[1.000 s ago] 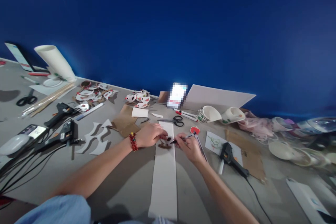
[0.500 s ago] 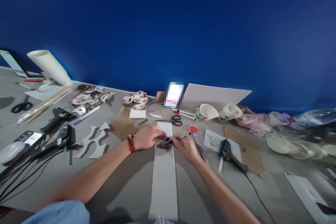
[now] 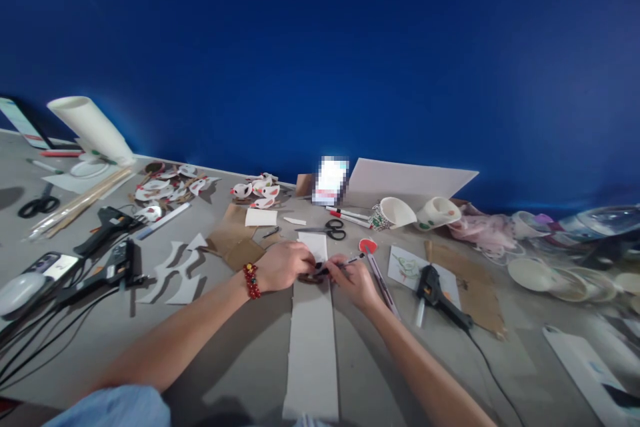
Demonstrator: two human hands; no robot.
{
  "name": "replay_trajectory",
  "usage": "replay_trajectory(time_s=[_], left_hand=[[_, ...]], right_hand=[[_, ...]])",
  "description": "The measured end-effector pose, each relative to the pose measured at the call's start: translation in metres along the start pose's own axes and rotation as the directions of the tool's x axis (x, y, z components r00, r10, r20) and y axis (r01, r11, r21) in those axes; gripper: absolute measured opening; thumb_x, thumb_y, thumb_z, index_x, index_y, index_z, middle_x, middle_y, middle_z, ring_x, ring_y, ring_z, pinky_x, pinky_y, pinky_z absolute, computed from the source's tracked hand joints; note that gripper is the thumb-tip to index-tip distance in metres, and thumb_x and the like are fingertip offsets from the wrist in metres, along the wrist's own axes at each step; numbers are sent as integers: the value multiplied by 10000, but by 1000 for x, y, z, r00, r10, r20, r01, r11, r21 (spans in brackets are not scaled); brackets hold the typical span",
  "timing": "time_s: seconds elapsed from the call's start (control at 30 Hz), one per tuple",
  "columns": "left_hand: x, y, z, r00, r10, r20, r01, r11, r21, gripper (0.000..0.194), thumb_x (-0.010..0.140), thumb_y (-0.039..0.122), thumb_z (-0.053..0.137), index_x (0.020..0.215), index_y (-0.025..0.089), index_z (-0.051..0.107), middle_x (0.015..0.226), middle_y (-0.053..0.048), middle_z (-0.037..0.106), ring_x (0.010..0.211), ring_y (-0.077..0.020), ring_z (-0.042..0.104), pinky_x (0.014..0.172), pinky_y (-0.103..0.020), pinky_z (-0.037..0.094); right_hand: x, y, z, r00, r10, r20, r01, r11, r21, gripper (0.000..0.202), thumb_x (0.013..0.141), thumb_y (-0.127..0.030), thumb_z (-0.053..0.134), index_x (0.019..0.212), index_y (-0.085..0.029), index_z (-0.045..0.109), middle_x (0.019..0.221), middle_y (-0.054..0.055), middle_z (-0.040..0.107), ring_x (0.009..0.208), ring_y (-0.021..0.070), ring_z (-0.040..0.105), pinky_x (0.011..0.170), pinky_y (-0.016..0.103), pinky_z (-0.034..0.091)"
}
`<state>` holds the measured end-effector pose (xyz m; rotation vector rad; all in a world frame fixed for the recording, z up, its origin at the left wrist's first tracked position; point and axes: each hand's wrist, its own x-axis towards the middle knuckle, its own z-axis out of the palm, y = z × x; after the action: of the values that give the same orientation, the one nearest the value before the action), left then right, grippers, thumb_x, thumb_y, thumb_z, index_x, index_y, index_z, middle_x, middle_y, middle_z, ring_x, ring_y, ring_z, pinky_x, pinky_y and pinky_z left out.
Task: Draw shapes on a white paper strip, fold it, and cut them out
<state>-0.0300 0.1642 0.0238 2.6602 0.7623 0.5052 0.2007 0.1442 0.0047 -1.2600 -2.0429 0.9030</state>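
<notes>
My left hand (image 3: 285, 265), with a red bead bracelet (image 3: 251, 280) at the wrist, is closed on a small craft piece (image 3: 313, 277) that is dark and brown where it shows. Most of that piece is hidden by my fingers. In my right hand (image 3: 354, 281) a slim pen (image 3: 356, 259) is pinched, its lower end meeting the piece. Both hands are close together above a long white board strip (image 3: 313, 353). Just beyond them lie a white card (image 3: 314, 245) and black scissors (image 3: 335, 229). A red paper disc (image 3: 369, 245) and a box cutter (image 3: 383, 283) sit beside my right hand.
Glue guns (image 3: 443, 297) with cords lie on both sides. Several white paper birds (image 3: 263, 192) stand behind my left hand, and cut white shapes (image 3: 183, 273) lie left. A lit phone (image 3: 331, 180) leans at the back. Paper cups (image 3: 393, 212) stand to the right.
My left fingers have shifted slightly and now cover more of the small piece. The white part seen between the hands before is mostly hidden. The pen stays in my right hand.
</notes>
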Motion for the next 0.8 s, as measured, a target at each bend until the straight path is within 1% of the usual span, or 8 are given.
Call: replay_trajectory(time_s=[0.1,0.23,0.37,0.47,0.6,0.8], left_hand=[[1,2,-2,1000,-8,20,8,1000,4,292,871,86,526,1009,235,736,1015,-35,702,981,-188,604,874,-284,456],[1,0,-1,999,6,31,-5,1000,-7,317,859,66,526,1035,235,729,1029,-29,704,1006,-191,596,891,-289,454],[1,-2,1,999,9,44,-9,1000,13,321,847,57,530,1023,239,728,1036,-28,704,1012,-194,590,900,-304,452],[1,-2,1,999,5,49,-7,999,32,307,845,64,543,1004,249,730,1043,-27,700,1012,-191,591,904,-310,449],[2,-1,1,999,8,47,-11,999,52,285,862,85,542,993,251,733,1036,-31,703,997,-192,596,890,-311,451],[2,-2,1,999,20,44,-22,999,48,291,853,64,532,974,239,730,1047,-22,708,996,-187,597,892,-304,450]], right_hand=[[2,0,-2,1000,-2,17,2,1000,-21,401,958,-383,430,668,-182,619,725,40,682,663,173,639,626,240,445],[4,1,-4,1000,19,2,-19,1000,-16,401,951,-390,441,667,-176,627,695,36,674,650,176,636,601,241,444],[7,8,-4,999,31,-18,-31,1000,3,383,948,-412,458,702,-180,638,704,36,681,664,182,643,596,242,456],[9,13,-5,999,41,-11,-41,999,26,396,948,-433,453,699,-183,635,709,40,680,643,181,646,573,241,465],[13,15,-8,999,44,-1,-44,999,15,424,946,-448,456,668,-178,627,714,47,687,611,171,635,526,229,442],[21,14,-13,999,40,-3,-40,999,-25,428,953,-427,450,657,-172,624,663,29,668,561,145,599,507,218,410]])
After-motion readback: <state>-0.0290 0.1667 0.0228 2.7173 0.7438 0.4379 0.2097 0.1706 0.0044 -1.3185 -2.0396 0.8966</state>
